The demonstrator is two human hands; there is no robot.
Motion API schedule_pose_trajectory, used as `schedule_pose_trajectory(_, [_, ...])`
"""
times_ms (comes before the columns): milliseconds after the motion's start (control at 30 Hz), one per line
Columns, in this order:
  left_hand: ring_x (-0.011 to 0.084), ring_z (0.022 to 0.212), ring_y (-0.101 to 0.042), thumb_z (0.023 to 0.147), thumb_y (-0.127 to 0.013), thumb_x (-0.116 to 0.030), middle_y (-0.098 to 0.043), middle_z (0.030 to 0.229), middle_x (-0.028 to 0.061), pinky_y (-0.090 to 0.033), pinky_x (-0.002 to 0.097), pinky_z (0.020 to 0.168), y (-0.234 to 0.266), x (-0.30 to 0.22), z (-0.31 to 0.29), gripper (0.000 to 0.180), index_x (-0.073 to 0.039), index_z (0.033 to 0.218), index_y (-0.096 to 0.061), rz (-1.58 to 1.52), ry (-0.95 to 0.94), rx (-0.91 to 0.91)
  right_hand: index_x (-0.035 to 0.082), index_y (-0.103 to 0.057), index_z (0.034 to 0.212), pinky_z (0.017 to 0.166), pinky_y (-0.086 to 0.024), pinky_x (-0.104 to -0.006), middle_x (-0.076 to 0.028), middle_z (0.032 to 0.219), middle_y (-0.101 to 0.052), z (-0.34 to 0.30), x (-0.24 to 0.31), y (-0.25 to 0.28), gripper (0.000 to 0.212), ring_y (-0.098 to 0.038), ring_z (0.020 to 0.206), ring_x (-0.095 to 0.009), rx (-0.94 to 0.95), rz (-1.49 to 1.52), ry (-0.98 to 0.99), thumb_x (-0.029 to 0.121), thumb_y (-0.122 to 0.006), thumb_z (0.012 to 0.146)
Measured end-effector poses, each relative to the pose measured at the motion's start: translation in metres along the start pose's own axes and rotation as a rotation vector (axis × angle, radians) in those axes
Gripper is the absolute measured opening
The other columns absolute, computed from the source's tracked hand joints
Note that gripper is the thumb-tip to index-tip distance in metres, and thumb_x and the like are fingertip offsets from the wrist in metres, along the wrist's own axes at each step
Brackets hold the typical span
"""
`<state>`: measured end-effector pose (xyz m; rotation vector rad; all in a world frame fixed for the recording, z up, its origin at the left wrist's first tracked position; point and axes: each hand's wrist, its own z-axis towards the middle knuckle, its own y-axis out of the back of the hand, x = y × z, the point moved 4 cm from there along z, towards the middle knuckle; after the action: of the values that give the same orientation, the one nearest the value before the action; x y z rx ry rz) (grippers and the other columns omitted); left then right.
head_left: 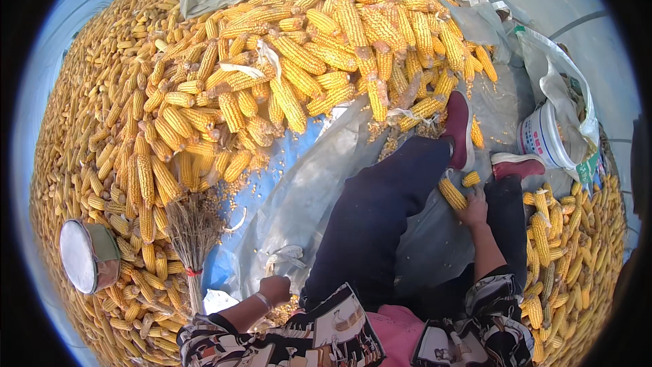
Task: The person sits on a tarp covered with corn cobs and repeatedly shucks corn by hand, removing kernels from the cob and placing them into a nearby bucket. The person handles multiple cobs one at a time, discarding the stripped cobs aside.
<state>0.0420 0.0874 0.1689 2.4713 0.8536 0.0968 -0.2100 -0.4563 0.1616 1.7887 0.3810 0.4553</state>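
Observation:
My right hand (473, 211) is between my legs, closed at the lower end of a yellow corn cob (452, 194). A short piece of corn cob (471, 179) lies just beyond its fingertips. Low at the left, beside my thigh, my left hand (275, 289) is curled closed; what it grips, if anything, is hidden. A pale, crumpled thing like a work glove (286, 256) lies just past the left hand, and loose kernels (283, 312) are scattered below that hand.
A large heap of corn cobs (299, 61) spreads ahead and left; another pile (570, 258) is at right. Grey plastic sheeting (292, 197) covers the ground. A straw brush (195, 234) and a round stool-like object (88, 256) are left. A white bucket (543, 137) stands at right.

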Motion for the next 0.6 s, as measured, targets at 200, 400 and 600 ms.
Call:
schedule_pose_trajectory(200, [0.036,0.08,-0.067,0.075,-0.064,-0.03,-0.069,0.081,0.0167,-0.053,0.0467,0.068,0.051,-0.011,0.062,0.023,-0.008,0.079,-0.072,0.0,-0.35,0.155,0.01,-0.042,0.132,0.098,-0.046,-0.0514,-0.015,0.151,-0.031,0.065,-0.009,0.011,0.089,-0.034,0.139,-0.032,0.185,-0.228,0.076,0.021,-0.088,0.057])
schedule_pose_trajectory(400, [0.0395,0.095,-0.065,0.076,-0.066,-0.042,-0.07,0.099,0.0179,-0.052,0.046,0.079,0.047,-0.007,0.118,0.043,-0.011,0.105,-0.069,-0.035,-0.519,0.192,0.015,-0.03,0.145,0.098,-0.049,-0.0448,-0.017,0.152,-0.027,0.086,-0.023,0.007,0.117,-0.046,0.131,-0.033,0.199,-0.084,-0.079,0.02,-0.094,0.047])
schedule_pose_trajectory(600, [0.0255,0.07,-0.07,0.074,-0.069,-0.025,-0.071,0.089,0.0166,-0.057,0.0362,0.058,0.046,-0.002,0.117,0.038,-0.003,0.105,-0.067,-0.135,-0.37,0.311,0.022,-0.042,0.144,0.099,-0.05,-0.0404,-0.025,0.155,-0.016,0.097,-0.031,-0.004,0.097,-0.055,0.122,-0.036,0.42,-0.161,-0.245,0.026,-0.087,0.059])
